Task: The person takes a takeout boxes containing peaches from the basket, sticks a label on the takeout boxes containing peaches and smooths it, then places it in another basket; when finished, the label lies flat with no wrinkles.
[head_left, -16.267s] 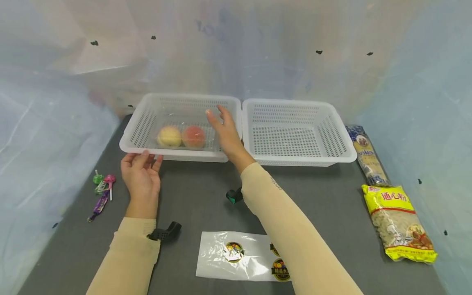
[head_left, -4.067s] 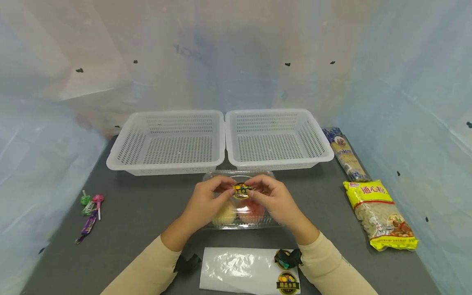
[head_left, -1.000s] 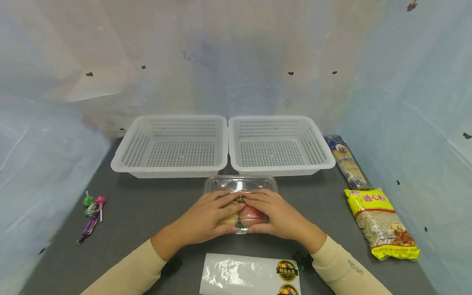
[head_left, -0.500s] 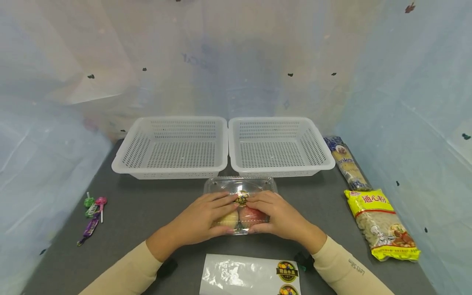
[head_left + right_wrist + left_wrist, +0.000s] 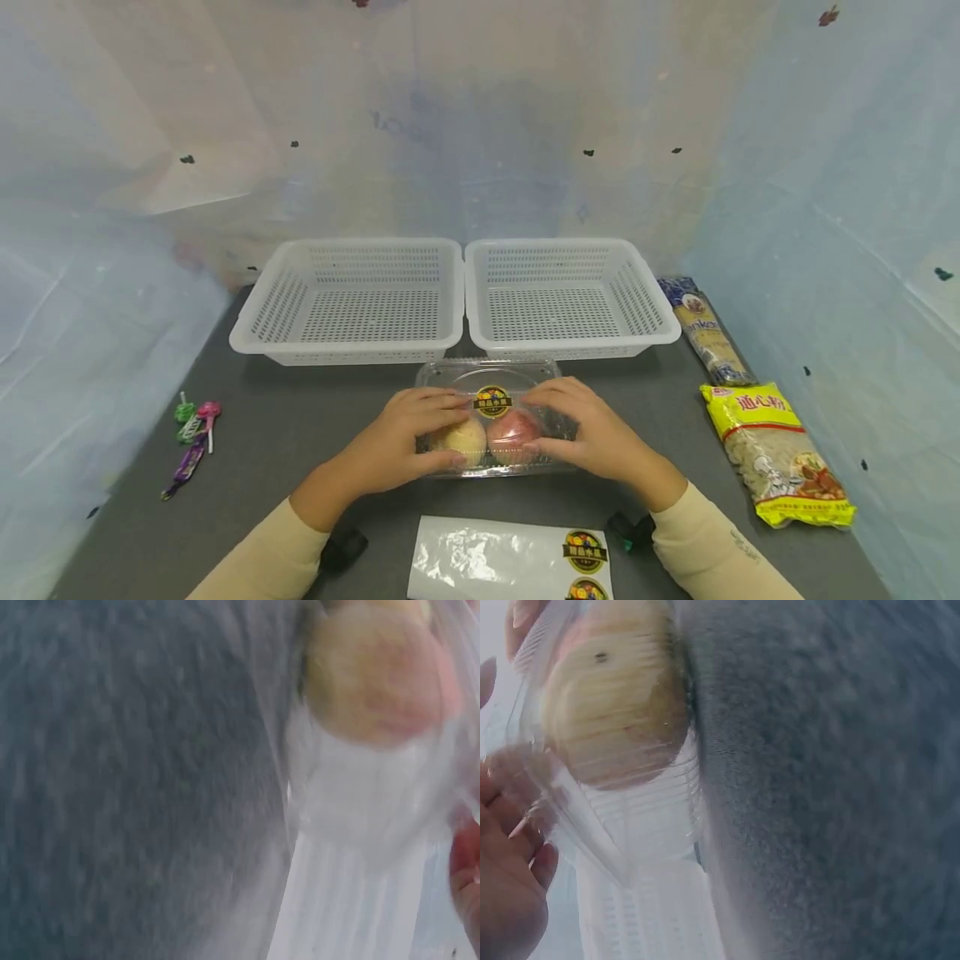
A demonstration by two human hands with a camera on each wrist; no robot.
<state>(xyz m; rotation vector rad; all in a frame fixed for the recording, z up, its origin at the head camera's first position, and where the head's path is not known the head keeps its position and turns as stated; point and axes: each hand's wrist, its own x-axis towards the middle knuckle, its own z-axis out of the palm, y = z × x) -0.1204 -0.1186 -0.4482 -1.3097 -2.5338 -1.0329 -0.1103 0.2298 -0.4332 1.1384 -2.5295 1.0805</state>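
Observation:
In the head view a clear plastic clamshell box point(image 5: 450, 377) lies on the grey table in front of two baskets. Inside sit a yellow round fruit point(image 5: 465, 440) and a reddish one point(image 5: 513, 435), peach-like. A round black-and-gold label point(image 5: 492, 402) shows on the lid between my hands. My left hand point(image 5: 393, 442) lies over the left part of the box, fingers extended. Over the right part, my right hand point(image 5: 592, 429) spreads its thumb and fingers loosely. The left wrist view shows the yellow fruit point(image 5: 619, 712) through the plastic; the right wrist view is blurred.
A left white basket point(image 5: 337, 347) and a right white basket point(image 5: 570, 342) stand side by side behind. A white label sheet point(image 5: 480, 554) lies in front. Lollipops and candy point(image 5: 191, 450) are at left; a yellow pasta bag point(image 5: 780, 454) and blue-tan packet point(image 5: 705, 329) at right.
The box came from the left basket. Earlier my fingers pinched the label over the lid, then both hands pressed around it; now they have drawn apart sideways, uncovering the label on the lid.

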